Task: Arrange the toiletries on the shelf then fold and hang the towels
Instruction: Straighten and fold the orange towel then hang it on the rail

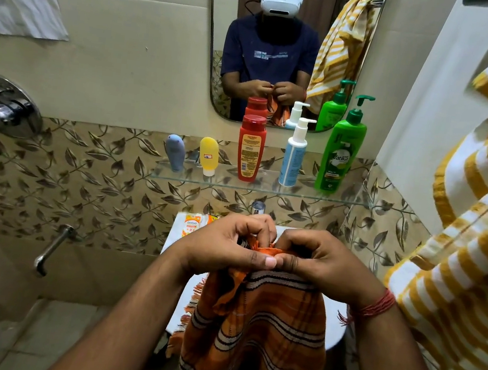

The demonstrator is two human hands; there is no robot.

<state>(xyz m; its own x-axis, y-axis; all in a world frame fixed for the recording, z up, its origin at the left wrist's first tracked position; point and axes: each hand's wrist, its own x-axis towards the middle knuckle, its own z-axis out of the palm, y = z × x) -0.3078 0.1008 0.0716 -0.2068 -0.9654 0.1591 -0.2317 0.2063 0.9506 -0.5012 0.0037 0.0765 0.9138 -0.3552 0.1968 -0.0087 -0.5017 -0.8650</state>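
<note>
An orange towel with dark and pale stripes [258, 334] hangs in front of me over the white sink [181, 238]. My left hand [226, 244] and my right hand [322, 265] pinch its top edge side by side, thumbs touching. On the glass shelf [354, 200] stand a grey-blue tube [175, 152], a yellow tube [208, 156], a red bottle [251, 148], a white and blue pump bottle [293, 157] and a green pump bottle [340, 153]. A yellow and white striped towel [475, 244] hangs at the right.
A mirror [283, 51] is above the shelf. An orange and white sachet [191, 224] lies on the sink's back left corner. A chrome shower valve [3, 107] and spout [50, 248] are on the left wall. The sink tap [257, 207] sits behind my hands.
</note>
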